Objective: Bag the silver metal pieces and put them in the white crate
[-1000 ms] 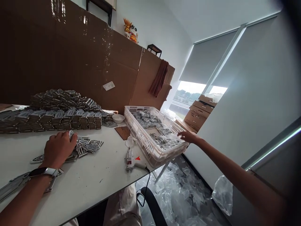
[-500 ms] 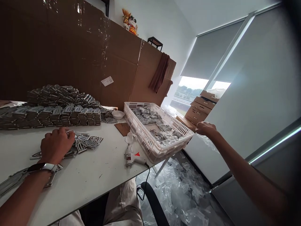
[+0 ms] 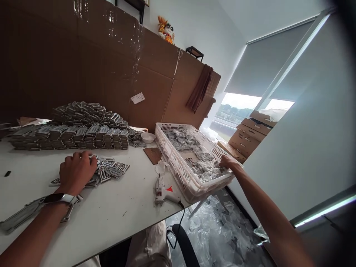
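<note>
My left hand, with a watch on its wrist, rests on a loose heap of flat grey arched pieces on the white table. Its fingers are curled over some of the pieces. At the right side of a white plastic basket, my right hand reaches over the rim, fingers bent down among clear bags of grey pieces. What its fingertips hold is hidden. Larger arched pieces lie by my left wrist.
Stacked grey pieces line the table's back. A glue gun with a cord lies near the basket, beside a white bowl and a cardboard scrap. Clear plastic bags cover the floor. Cardboard boxes stand by the window.
My right hand has moved from beyond the basket's right edge to the bags inside it. A clear bag that hung below it is now lower, near the floor. My left hand stays at the heap.
</note>
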{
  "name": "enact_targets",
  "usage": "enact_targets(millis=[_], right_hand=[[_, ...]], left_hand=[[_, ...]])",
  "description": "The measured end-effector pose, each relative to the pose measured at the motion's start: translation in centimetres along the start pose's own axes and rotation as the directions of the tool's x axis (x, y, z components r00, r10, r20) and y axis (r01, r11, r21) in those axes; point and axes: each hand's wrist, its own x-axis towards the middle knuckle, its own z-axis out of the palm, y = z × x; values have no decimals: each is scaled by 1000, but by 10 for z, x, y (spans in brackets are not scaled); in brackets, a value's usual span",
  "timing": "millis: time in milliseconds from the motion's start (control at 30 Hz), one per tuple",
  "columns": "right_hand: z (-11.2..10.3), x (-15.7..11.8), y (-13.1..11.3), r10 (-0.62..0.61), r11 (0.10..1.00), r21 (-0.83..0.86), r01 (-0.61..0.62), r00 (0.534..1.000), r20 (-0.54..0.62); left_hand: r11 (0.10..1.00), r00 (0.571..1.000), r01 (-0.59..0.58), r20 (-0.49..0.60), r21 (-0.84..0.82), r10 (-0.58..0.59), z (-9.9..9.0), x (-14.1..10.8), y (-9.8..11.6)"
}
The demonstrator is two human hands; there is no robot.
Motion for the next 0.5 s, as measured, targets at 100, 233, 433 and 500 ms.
enact_targets(millis=[100, 233, 433, 500], right_hand=[[-9, -5, -4, 14, 1000, 3, -14, 999, 46], [-29, -9, -46, -152, 975, 160, 157, 988, -41], [-66, -34, -178, -542, 649, 553, 522, 828, -145], [-80, -46, -220, -672, 370, 749, 550, 715, -193]], left_hand=[[1000, 1000, -1, 2, -31, 1, 4, -1, -2], [990, 995, -42, -94, -135, 30, 10, -4, -2], [516, 995, -103, -90, -850, 51, -1, -8, 43], [23, 940, 288, 288, -957, 183, -12, -19, 70]])
